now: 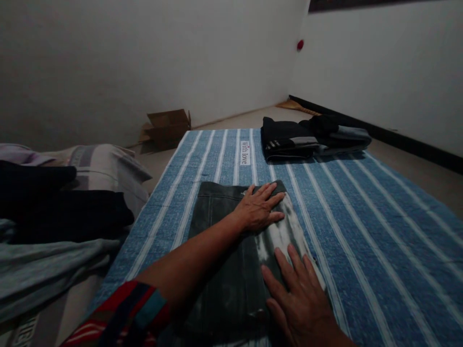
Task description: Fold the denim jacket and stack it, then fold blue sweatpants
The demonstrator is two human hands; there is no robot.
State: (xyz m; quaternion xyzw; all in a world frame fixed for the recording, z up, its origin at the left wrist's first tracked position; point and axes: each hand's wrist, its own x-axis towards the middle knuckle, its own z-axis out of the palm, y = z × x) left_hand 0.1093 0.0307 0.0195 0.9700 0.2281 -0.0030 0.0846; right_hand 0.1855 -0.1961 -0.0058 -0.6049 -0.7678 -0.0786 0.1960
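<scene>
Pressing flat with fingers spread, left hand (258,209) and right hand (300,301) rest on seemingly folded dark jeans (231,250).

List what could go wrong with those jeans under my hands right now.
1. Both hands, left hand and right hand, press the jeans flat; the striped sheet underneath may bunch up.
2. The jeans lie near the sheet's left edge, beside the loose clothes, and could get mixed in.

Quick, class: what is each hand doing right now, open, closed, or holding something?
Left hand: open, pressed flat on the folded dark jeans.
Right hand: open, fingers spread flat on the same jeans, holding nothing.
</scene>
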